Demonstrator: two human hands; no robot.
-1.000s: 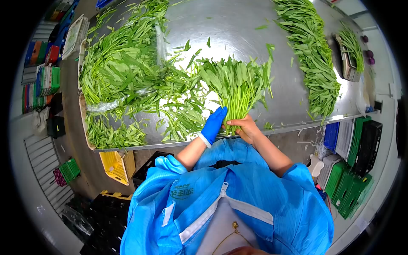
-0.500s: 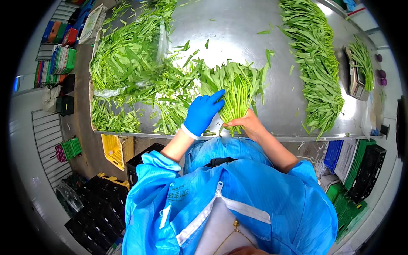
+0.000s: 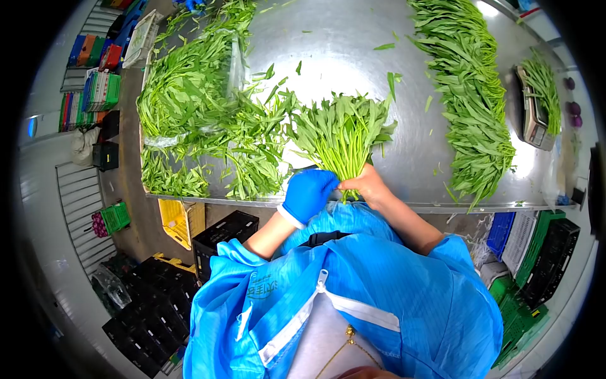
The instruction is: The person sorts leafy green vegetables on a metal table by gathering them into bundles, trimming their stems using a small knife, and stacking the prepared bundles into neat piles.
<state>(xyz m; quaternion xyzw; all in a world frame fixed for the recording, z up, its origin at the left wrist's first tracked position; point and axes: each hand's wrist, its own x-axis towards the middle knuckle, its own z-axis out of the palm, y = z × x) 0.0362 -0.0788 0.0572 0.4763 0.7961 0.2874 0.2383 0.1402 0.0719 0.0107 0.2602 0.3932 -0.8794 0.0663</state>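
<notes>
A bunch of water spinach [image 3: 344, 129] stands fanned out in front of me, leaves pointing away and pale stems toward my body. My right hand [image 3: 368, 184], bare, is closed round the lower stems from the right. On the other side, my left hand [image 3: 309, 192] in a blue glove is curled in against the stems, close to the right thumb. Its fingertips are partly hidden, but it appears to grip the stem ends. Loose water spinach [image 3: 255, 151] lies on the metal table [image 3: 328, 44] just left of the bunch.
A large heap of greens [image 3: 183, 95] with plastic film covers the left side. A long row of greens [image 3: 470, 95] lies at right, beside a scale [image 3: 535, 120] bearing more. Another person's blue-gloved hand [image 3: 192, 5] shows at the far left. Crates [image 3: 224, 237] stand below the table edge.
My left hand has come down from the upper stems to the lower ends, and its stretched fingers have curled in. My right hand keeps its hold. Another person's gloved hand has appeared at the top left.
</notes>
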